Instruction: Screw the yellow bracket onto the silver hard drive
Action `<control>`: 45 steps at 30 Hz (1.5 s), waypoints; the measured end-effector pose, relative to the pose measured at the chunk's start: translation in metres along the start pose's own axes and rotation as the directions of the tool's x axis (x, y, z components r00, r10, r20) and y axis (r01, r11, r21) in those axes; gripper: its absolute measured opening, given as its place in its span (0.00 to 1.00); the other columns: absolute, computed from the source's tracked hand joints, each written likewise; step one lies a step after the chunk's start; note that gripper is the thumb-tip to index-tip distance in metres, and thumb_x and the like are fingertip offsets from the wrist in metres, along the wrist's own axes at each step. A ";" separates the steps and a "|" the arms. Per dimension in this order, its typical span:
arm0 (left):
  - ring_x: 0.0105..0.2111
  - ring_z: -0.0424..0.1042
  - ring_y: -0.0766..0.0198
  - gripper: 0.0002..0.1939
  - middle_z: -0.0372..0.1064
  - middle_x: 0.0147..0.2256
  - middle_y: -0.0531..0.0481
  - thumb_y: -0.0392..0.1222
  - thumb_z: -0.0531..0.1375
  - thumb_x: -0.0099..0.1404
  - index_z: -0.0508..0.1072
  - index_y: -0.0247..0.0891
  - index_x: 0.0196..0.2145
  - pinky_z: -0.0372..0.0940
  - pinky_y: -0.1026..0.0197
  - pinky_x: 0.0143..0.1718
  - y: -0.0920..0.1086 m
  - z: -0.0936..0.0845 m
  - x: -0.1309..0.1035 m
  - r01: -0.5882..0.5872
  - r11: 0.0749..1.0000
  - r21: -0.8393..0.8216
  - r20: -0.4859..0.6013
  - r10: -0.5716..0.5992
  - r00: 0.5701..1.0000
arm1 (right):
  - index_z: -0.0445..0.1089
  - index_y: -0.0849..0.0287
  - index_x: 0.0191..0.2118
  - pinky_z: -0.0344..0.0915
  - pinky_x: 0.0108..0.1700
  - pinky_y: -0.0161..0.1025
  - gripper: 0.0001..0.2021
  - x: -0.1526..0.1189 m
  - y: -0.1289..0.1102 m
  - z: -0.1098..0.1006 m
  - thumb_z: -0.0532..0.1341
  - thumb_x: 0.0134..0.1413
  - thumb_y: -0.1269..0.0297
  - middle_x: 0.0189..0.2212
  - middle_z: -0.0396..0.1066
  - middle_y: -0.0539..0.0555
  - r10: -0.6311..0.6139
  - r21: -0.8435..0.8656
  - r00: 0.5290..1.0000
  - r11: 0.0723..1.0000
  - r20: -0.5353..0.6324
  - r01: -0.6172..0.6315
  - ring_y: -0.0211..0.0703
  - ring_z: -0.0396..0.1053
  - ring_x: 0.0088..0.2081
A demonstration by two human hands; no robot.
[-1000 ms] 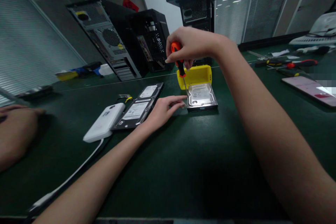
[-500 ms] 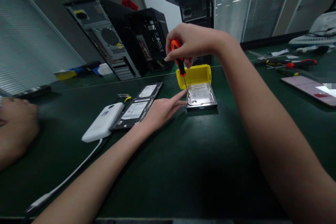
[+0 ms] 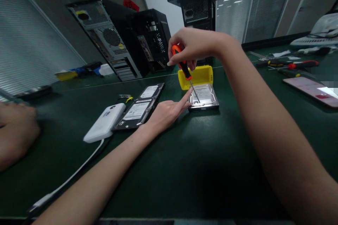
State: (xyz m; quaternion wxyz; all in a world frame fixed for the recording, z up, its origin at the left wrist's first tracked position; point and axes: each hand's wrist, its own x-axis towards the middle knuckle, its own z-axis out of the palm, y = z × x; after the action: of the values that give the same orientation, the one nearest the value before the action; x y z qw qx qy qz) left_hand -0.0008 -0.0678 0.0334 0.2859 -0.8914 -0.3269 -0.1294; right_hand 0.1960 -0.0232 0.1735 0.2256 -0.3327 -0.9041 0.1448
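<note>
My right hand (image 3: 186,47) is closed round the orange and black handle of a screwdriver (image 3: 188,72). Its shaft slants down to the right, and the tip is over the near part of a silver hard drive (image 3: 204,95). At the left edge of that drive, my left hand (image 3: 169,110) lies with fingers stretched out, the fingertips touching its side and top. Directly behind the drive, an open yellow case (image 3: 199,75) stands. Beside my left hand lie two more hard drives, a nearer one (image 3: 136,111) and a farther one (image 3: 150,91).
A white box-shaped device (image 3: 104,123) with a white cable (image 3: 76,174) lies left. Another person's hand (image 3: 17,133) rests at the far left. Computer towers (image 3: 111,38) stand behind. Pliers and other tools (image 3: 301,64) and a phone (image 3: 311,90) lie right.
The screwdriver tip has moved right and toward me across the drive, and the shaft leans more. My left index finger has shifted slightly onto the drive's edge.
</note>
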 end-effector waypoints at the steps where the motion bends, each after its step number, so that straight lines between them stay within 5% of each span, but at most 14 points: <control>1: 0.22 0.70 0.66 0.28 0.74 0.28 0.47 0.44 0.47 0.71 0.47 0.30 0.64 0.63 0.65 0.27 0.000 -0.001 0.000 -0.022 1.000 0.022 -0.009 0.022 1.000 | 0.69 0.62 0.40 0.71 0.28 0.31 0.15 0.000 0.001 0.000 0.62 0.52 0.55 0.28 0.72 0.54 -0.003 0.003 1.000 1.000 0.001 0.003 0.40 0.74 0.29; 20: 0.18 0.65 0.68 0.26 0.69 0.21 0.53 0.44 0.49 0.70 0.52 0.31 0.63 0.58 0.65 0.23 -0.006 0.002 -0.002 -0.141 0.987 0.079 -0.116 0.149 0.982 | 0.69 0.62 0.39 0.72 0.33 0.30 0.12 0.002 0.001 -0.001 0.64 0.51 0.59 0.30 0.73 0.53 0.071 0.057 0.997 0.996 0.040 -0.073 0.40 0.75 0.33; 31: 0.30 0.73 0.67 0.27 0.76 0.41 0.46 0.32 0.47 0.69 0.49 0.35 0.64 0.63 0.64 0.28 -0.004 -0.007 -0.002 -0.256 0.966 0.026 -0.049 0.257 0.965 | 0.69 0.62 0.42 0.72 0.29 0.32 0.15 0.002 -0.006 -0.003 0.63 0.51 0.57 0.31 0.74 0.55 0.067 0.001 0.996 0.998 0.067 -0.067 0.40 0.75 0.30; 37: 0.25 0.72 0.66 0.27 0.76 0.31 0.50 0.40 0.52 0.68 0.53 0.37 0.63 0.64 0.64 0.28 -0.010 0.002 -0.004 -0.117 0.990 -0.073 -0.030 0.115 0.993 | 0.69 0.61 0.41 0.70 0.27 0.29 0.14 0.001 -0.005 0.000 0.62 0.52 0.57 0.31 0.74 0.54 0.051 -0.016 0.998 0.999 0.037 -0.051 0.37 0.73 0.29; 45: 0.31 0.74 0.66 0.33 0.74 0.46 0.48 0.40 0.55 0.66 0.46 0.41 0.64 0.68 0.60 0.38 -0.009 -0.001 -0.005 0.089 0.869 -0.486 0.088 -0.053 0.995 | 0.69 0.60 0.40 0.69 0.28 0.30 0.15 -0.002 0.003 -0.004 0.62 0.52 0.54 0.32 0.73 0.55 0.014 0.004 1.000 1.000 0.016 -0.014 0.36 0.72 0.28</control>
State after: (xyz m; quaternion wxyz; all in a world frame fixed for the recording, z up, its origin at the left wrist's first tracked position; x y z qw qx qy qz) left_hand -0.0101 -0.0653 0.0357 0.0341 -0.9262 -0.3260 -0.1862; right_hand 0.2004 -0.0219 0.1753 0.2181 -0.3375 -0.9032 0.1510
